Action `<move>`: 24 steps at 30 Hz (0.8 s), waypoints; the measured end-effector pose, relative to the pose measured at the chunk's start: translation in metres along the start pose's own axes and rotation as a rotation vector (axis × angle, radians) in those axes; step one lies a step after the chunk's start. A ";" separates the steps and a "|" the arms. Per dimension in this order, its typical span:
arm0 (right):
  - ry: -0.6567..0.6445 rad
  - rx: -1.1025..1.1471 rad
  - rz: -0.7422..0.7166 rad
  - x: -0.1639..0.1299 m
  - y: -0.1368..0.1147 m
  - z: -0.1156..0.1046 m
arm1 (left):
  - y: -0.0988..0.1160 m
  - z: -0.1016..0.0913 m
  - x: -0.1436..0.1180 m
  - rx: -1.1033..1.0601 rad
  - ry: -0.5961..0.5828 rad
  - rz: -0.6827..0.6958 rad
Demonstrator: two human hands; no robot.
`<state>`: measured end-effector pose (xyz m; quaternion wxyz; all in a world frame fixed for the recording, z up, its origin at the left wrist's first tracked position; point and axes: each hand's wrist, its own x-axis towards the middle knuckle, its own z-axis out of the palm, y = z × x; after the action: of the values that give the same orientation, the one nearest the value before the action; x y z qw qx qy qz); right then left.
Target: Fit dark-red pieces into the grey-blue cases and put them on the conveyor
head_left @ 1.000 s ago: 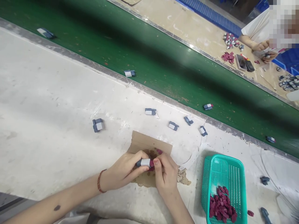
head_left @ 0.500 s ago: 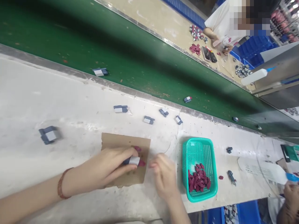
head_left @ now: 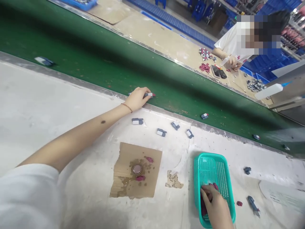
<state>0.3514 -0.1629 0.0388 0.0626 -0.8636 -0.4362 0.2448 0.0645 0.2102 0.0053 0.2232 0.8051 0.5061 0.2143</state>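
Observation:
At the near edge of the green conveyor belt, my left hand has its fingers closed around a small grey-and-white plastic piece with a red tip. Part of another grey piece shows behind that hand. My right hand reaches into a green plastic basket among dark red plastic pieces. Its thumb and fingers are curled together, and the fingertips are hidden. Between the hands lies a cardboard sheet bearing wet stains, a round cap-like dish of liquid and two red pieces.
Several grey-and-white pieces lie along the table near the belt. A torn cardboard scrap is left of the basket. To its right are a red piece and grey parts. Across the belt, a person handles pieces.
My left hand has gone from the cardboard up to the belt, carrying the grey-and-white piece. My right hand has moved from beside the cardboard into the basket. The camera view has shifted.

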 end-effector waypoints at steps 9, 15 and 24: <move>0.107 0.050 -0.022 -0.006 -0.013 0.005 | -0.028 -0.012 -0.007 0.138 -0.033 0.069; -0.022 0.321 0.063 -0.002 -0.018 -0.006 | 0.001 -0.028 -0.023 -0.143 -0.021 -0.105; 0.140 0.890 0.168 0.000 -0.021 -0.004 | 0.043 -0.038 -0.107 -0.852 -0.294 -0.442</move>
<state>0.3386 -0.1497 0.0487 0.4369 -0.7995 -0.2116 0.3539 0.0314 0.1015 0.0486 0.6411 0.5378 0.4951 0.2336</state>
